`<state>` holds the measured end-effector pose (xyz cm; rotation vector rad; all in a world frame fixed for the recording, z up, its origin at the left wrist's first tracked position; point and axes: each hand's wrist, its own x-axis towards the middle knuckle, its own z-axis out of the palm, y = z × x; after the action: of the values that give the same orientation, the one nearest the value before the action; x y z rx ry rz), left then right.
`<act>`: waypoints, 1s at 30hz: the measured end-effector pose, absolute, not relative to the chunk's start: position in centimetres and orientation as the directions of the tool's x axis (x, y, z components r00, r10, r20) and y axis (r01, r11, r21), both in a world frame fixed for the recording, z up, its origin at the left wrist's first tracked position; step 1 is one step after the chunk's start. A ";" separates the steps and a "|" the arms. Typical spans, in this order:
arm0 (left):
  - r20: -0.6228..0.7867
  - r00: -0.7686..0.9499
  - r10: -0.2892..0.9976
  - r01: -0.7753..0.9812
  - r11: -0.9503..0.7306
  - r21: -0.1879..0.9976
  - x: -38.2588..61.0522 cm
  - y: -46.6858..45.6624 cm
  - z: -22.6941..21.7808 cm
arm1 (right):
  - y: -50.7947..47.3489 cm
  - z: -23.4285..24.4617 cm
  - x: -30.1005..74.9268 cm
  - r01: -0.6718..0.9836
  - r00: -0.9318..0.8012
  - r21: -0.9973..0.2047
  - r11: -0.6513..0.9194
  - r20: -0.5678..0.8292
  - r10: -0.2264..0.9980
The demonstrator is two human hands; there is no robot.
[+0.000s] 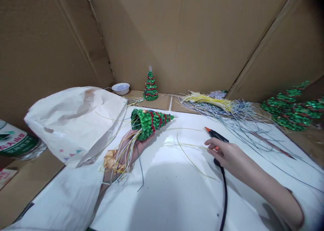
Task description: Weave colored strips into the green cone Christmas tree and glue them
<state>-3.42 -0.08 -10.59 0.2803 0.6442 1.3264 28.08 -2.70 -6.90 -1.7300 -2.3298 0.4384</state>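
Observation:
My left hand (pixel 131 145) is closed round the base of a small green Christmas tree cone (pixel 149 120) with red bands, held on its side with the tip pointing right. Thin yellow and grey fibre strands (pixel 124 160) hang out of its open base over my palm. My right hand (pixel 224 153) is closed on a black hot glue gun (pixel 215 135) with an orange nozzle pointing up and left; it rests on the white table sheet (pixel 177 190). The gun's black cord (pixel 224 197) runs toward me.
A finished small tree (pixel 150 87) and a white bowl (pixel 120 88) stand at the back. A white plastic bag (pixel 76 119) lies left. A pile of yellow and grey strands (pixel 215 104) spreads at the back right, beside more green trees (pixel 291 108). Cardboard walls surround the table.

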 end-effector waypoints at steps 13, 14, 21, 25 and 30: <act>-0.196 0.232 0.953 -0.798 0.301 0.522 -4.9 0.2 -12.9 | -2.9 -6.1 28.4 0.822 -0.383 -0.451 0.346 0.011 0.924; -0.183 0.237 0.954 -0.802 0.298 0.518 -5.0 0.2 -13.0 | -2.9 -6.0 28.4 0.818 -0.389 -0.463 0.342 -0.006 0.921; -0.108 0.255 0.961 -0.820 0.274 0.502 -5.5 0.2 -13.8 | -2.8 -5.9 28.7 0.717 -0.378 -0.665 0.210 -0.117 0.919; -0.098 0.279 0.955 -0.824 0.291 0.485 -5.9 0.3 -14.7 | -2.7 -6.3 28.5 0.720 -0.338 -0.676 0.156 -0.146 0.930; -0.097 0.295 0.950 -0.827 0.305 0.472 -6.2 0.4 -15.4 | -2.8 -6.1 28.1 0.763 -0.310 -0.624 0.169 -0.124 0.943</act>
<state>-6.17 0.45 -15.44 0.3631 0.3939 1.2173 28.10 -2.78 -6.11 -1.6350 -2.1581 0.8744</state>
